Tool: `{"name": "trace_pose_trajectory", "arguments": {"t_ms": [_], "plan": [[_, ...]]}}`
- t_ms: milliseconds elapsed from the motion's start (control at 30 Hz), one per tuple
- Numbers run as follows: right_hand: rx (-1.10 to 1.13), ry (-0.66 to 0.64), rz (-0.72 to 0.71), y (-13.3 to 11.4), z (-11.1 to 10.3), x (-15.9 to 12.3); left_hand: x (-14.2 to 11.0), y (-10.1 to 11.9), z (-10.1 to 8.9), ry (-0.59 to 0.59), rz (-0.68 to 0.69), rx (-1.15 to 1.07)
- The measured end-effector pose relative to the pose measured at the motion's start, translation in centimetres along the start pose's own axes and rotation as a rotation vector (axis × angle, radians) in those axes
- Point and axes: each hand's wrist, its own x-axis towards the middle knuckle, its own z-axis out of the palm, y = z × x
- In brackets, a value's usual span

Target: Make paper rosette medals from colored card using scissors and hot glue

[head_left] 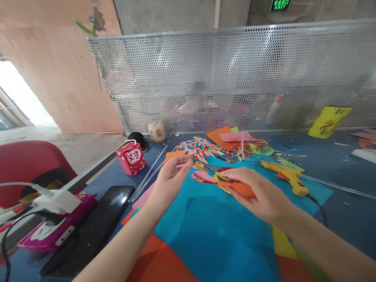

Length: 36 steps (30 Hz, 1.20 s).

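Note:
Over the blue sheet (217, 231), my right hand (258, 192) is closed round a pair of scissors (212, 167) with red and yellow about the handles. A folded piece of orange paper (239, 188) is in the same hand, and pink and orange strips (204, 176) stick out beside it. The blades point towards my left hand (173, 176). That hand's thumb and fingertips are pinched close to the blade tips; what lies between them is too small to make out. Just beyond is a round, many-coloured paper-strip flower (202, 148).
A yellow glue gun (286, 176) with a cord lies at the right. To the left are a pink drink box (131, 157), clear sticks (149, 172), a black phone-like slab (91, 231) and a purple power strip (58, 231). Paper scraps (252, 148) lie before the perforated metal screen (182, 58).

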Motion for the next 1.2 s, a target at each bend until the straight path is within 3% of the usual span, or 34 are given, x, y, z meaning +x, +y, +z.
{"name": "trace_pose_trajectory", "arguments": {"t_ms": [100,200,333,633,800,1067,1200], "plan": [[0.197,0.044,0.278,-0.1,0.4,0.2,-0.1,0.2,-0.2,0.034,0.113,-0.077],[0.402,0.02,0.407,-0.4,0.4,0.8,-0.5,0.5,-0.2,-0.106,0.157,-0.165],[0.555,-0.021,0.522,-0.4,0.7,1.1,-0.9,0.6,-0.1,-0.246,0.084,-0.134],[0.589,-0.098,0.582,-0.1,1.3,0.6,-0.7,0.3,-0.1,-0.293,0.09,-0.031],[0.577,-0.122,0.566,-0.2,1.4,0.5,-0.9,0.5,0.1,-0.22,0.043,0.005],[0.563,-0.104,0.533,-0.1,1.5,0.4,-0.7,0.5,0.1,-0.257,-0.013,-0.154],[0.558,-0.1,0.558,-0.1,1.4,0.4,-0.5,0.4,-0.1,-0.231,-0.014,-0.122]]}}
